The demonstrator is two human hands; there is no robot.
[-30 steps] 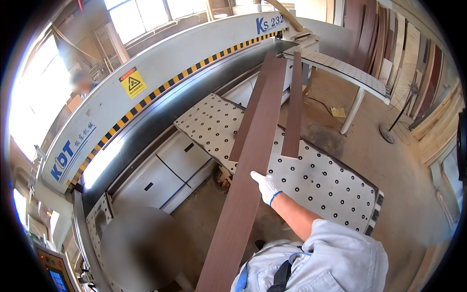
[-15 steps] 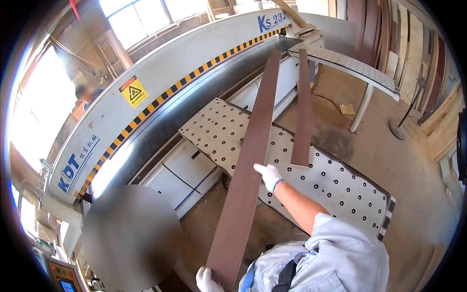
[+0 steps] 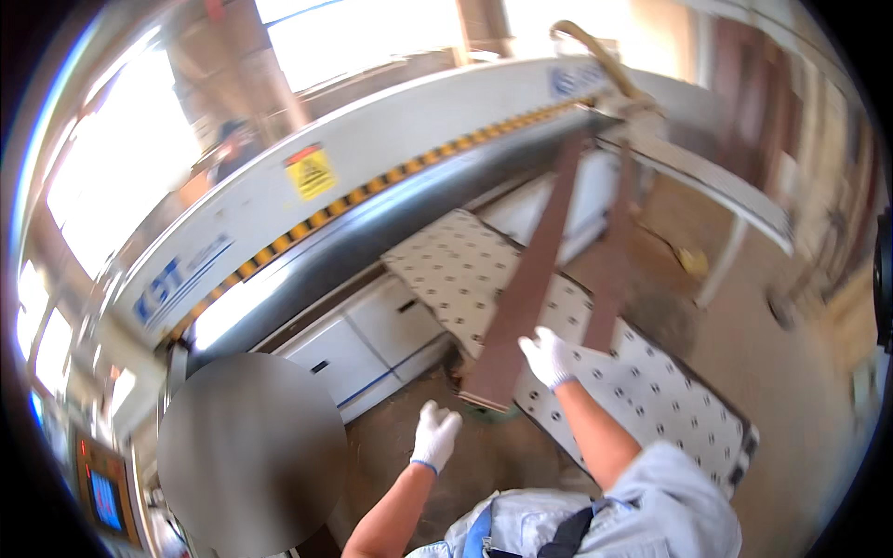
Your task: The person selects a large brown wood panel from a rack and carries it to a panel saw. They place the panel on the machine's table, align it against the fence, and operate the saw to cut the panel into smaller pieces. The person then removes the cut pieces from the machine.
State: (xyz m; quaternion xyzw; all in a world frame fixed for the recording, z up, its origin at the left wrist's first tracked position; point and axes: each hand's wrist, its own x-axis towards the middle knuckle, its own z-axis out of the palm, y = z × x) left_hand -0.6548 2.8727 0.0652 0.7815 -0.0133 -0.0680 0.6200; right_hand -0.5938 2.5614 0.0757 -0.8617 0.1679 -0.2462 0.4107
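Head view shows the long brown board (image 3: pixel 532 302) lying across the dotted white table (image 3: pixel 642 409), its near end jutting past the table's edge and its long axis running away from the person, slightly rightward, toward the far end of the white machine (image 3: pixel 391 135). The gloved right hand (image 3: pixel 547 358) is the nearer one, at the board's right edge a little beyond that near end; blur hides whether its fingers touch or grip the wood. The gloved left hand (image 3: pixel 435 435) stands apart, left of the near end and closer to the body, loosely curled with nothing visible in it, though how far it is closed cannot be told. A narrower brown strip (image 3: pixel 609 288) lies to the board's right, roughly alongside.
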